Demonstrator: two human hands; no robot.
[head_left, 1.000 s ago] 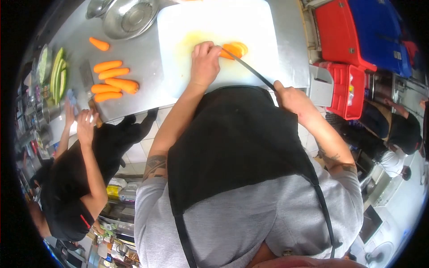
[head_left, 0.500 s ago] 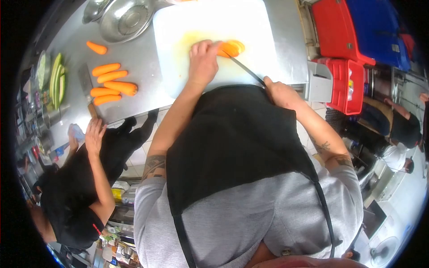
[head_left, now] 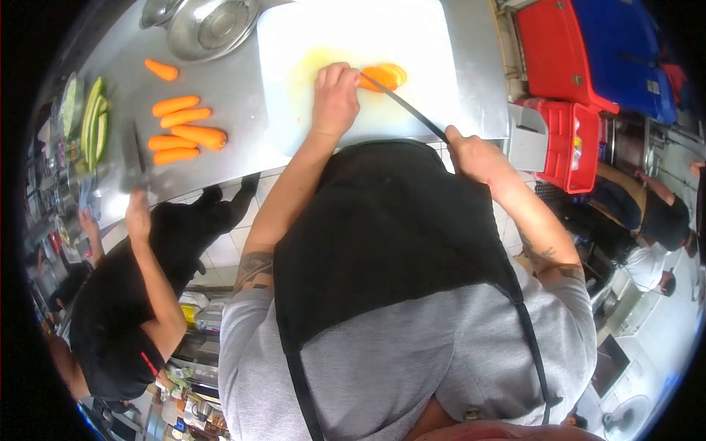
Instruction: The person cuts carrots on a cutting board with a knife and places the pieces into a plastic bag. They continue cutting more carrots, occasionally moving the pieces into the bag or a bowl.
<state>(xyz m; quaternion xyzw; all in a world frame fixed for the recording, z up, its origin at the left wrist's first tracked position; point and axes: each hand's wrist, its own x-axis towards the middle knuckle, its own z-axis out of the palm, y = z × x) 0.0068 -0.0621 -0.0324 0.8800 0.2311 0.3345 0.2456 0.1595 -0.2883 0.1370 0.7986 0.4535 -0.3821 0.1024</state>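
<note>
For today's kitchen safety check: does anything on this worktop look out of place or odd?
One carrot lies apart from the carrot group, nearer the metal bowl. Otherwise nothing stands out: left hand steadies the cut carrot, right hand holds the knife.

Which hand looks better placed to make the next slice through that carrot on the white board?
The right hand: it grips the knife, blade already against the carrot. The left hand is pinning the carrot down.

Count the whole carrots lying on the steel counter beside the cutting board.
5: one carrot alone near the bowls, four clustered below it. More may be hidden.
</note>
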